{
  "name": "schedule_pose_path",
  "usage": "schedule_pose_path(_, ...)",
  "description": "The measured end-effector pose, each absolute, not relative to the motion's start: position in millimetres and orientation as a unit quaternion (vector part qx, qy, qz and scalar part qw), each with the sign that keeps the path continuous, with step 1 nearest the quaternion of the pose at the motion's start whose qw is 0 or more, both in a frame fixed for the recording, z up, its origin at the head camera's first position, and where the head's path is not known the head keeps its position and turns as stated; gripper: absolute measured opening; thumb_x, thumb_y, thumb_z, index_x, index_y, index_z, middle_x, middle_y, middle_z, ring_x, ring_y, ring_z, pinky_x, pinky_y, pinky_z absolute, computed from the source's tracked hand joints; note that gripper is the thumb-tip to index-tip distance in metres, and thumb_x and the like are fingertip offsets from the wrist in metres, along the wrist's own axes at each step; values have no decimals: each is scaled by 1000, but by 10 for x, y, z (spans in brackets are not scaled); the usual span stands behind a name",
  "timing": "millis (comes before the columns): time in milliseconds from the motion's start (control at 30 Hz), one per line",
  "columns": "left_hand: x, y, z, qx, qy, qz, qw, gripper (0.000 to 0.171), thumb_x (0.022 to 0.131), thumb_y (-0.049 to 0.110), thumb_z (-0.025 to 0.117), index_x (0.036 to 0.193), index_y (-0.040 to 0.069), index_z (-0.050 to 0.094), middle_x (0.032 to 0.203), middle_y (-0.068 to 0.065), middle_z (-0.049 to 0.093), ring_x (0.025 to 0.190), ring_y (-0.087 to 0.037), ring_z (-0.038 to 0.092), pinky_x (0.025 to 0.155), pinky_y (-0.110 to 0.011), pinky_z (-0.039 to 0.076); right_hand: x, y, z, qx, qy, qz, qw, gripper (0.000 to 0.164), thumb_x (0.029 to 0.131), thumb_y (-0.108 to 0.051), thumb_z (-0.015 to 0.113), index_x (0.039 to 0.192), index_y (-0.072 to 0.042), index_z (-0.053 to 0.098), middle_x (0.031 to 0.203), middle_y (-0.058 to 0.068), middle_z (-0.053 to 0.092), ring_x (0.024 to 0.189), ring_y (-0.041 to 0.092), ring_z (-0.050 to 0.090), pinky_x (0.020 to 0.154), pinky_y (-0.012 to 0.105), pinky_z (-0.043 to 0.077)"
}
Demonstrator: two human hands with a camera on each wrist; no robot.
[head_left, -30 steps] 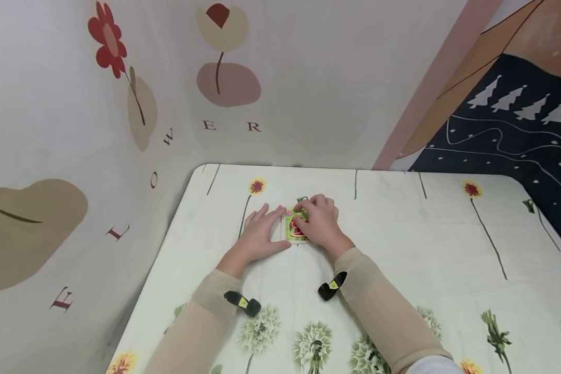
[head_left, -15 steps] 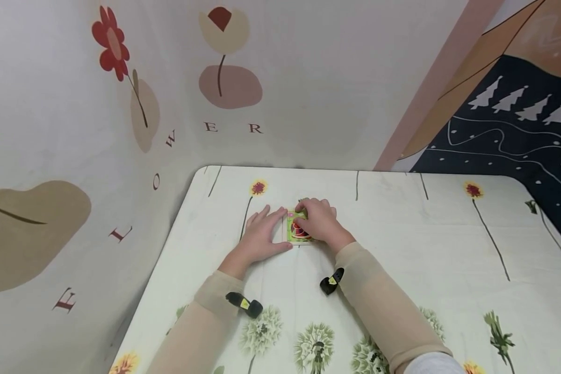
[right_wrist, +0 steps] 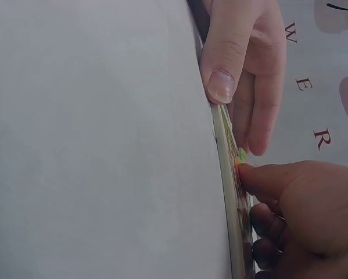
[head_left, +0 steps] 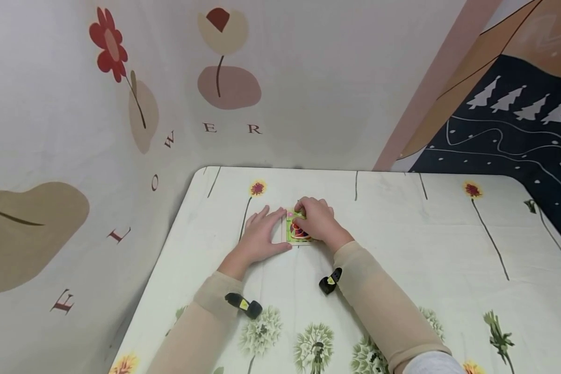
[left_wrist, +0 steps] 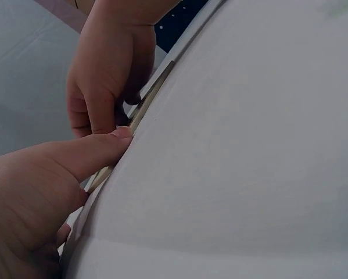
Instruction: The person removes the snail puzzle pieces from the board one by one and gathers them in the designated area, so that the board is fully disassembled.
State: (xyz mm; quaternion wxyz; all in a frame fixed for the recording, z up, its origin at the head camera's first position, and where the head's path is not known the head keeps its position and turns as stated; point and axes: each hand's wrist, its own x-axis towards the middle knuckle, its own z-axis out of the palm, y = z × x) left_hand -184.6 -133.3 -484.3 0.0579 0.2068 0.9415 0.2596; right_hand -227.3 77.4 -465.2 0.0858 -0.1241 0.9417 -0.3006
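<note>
A small flat wooden puzzle board with a green ground and a dark red picture lies on the table between both hands. My left hand holds its left side steady, fingers and thumb spread straight against the edge. From the right, my right hand bends over the board, and thumb and forefinger pinch a small puzzle piece there. That hand covers the board's right part and most of the piece. In the right wrist view, the thumb tip touches the coloured surface beside a small green bit; the board's pale edge shows.
A white cloth with printed flowers covers the table. Behind it stands a wall with printed flowers and letters. A dark patterned hanging is at the right. Each sleeve carries a black wrist camera.
The right hand has shifted slightly down and left over the board, its fingers drawn closer. My left hand stays in place, and the head view has moved a little.
</note>
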Motion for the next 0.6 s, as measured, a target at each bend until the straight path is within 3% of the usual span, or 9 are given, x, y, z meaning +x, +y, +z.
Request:
schedule_pose_path(367,-1844,-1327,-4828,204,941,266,56,94,89,48,84,165,14,41,171,-6,39,163,-36,15,128,-60,9,-2295,780,-4633,-118,939,-312,87,22,100,-23,77,119,-13,70,101,0,65,102,26,53,99,51,38)
schedule_pose_path(600,-1838,-1335,-4852,200,940,269,56,94,89,48,84,165,14,41,170,-6,39,163,-35,16,128,-60,10,-2260,776,-4635,-150,928,-335,60,13,97,-12,79,108,-11,72,107,3,70,102,22,61,98,42,53)
